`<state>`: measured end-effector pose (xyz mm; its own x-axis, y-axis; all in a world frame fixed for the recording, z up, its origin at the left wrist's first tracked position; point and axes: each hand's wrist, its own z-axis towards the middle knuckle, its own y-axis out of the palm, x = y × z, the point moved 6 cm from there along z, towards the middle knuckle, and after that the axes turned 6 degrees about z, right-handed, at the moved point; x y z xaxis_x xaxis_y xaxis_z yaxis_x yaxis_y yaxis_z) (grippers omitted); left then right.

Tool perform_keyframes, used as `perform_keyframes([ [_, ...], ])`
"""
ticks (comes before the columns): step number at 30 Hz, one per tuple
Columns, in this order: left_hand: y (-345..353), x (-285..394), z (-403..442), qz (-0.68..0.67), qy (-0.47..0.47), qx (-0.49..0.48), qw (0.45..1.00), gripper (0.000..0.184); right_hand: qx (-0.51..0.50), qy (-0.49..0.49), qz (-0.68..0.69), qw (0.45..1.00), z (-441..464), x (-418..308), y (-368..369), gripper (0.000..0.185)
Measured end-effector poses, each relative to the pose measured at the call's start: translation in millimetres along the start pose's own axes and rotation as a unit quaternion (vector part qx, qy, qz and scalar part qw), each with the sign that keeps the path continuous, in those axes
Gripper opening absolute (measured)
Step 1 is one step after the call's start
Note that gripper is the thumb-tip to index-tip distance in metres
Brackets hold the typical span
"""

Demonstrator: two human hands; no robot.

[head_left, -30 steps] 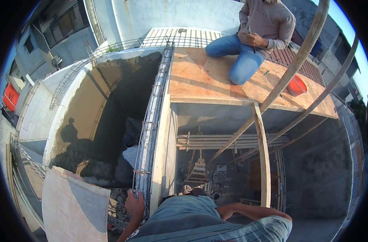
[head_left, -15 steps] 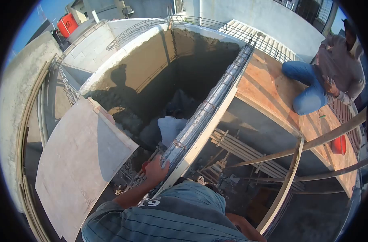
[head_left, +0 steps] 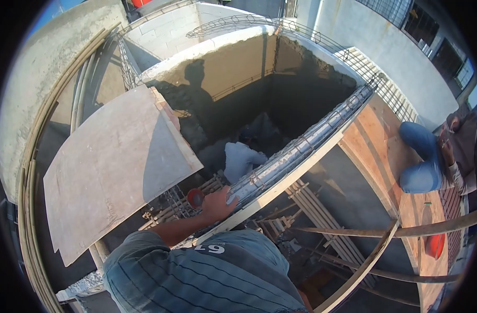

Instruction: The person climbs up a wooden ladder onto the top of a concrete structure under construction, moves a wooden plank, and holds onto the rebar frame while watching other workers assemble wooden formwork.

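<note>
My left hand (head_left: pixel 217 205) grips the near end of a long grey concrete beam (head_left: pixel 280 166) with steel rebar tied along its top, its fingers curled over the edge. Close beside the knuckles is a round red thing with a dark middle (head_left: pixel 195 198); whether the hand touches it I cannot tell. A pale wooden board (head_left: pixel 296 169) runs along the beam's right side. My right hand is out of view, below my striped shirt (head_left: pixel 207 276).
A person in a light shirt (head_left: pixel 241 160) is down in the walled pit. Another person in jeans (head_left: pixel 421 161) sits on plywood (head_left: pixel 377 148) at right, near a red container (head_left: pixel 434 245). A plywood sheet (head_left: pixel 108 161) leans at left. Bamboo poles (head_left: pixel 327 224) lie below.
My view has turned, so the scene shifts right and the round red thing shows more fully. My left hand stays on the beam. The person below now shows more of the shirt.
</note>
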<state>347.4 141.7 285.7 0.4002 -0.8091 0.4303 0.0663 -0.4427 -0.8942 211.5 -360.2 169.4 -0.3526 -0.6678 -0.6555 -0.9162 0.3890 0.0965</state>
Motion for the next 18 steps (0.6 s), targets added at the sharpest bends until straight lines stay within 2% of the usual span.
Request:
perform_keyframes([
  [4, -7, 5, -2, -0.007, 0.001, 0.011, 1.000, 0.048, -0.005, 0.001, -0.007, 1.000, 0, -7, 1, 0.093],
  [8, -5, 8, 0, 0.000, 0.000, -0.021, 1.000, 0.049, -0.007, -0.002, -0.008, 1.000, 2, -14, 3, 0.092],
  [18, 9, 0, 3, 0.022, 0.014, 0.024, 0.999, 0.050, -0.033, -0.024, -0.007, 0.999, 16, -22, 20, 0.091],
])
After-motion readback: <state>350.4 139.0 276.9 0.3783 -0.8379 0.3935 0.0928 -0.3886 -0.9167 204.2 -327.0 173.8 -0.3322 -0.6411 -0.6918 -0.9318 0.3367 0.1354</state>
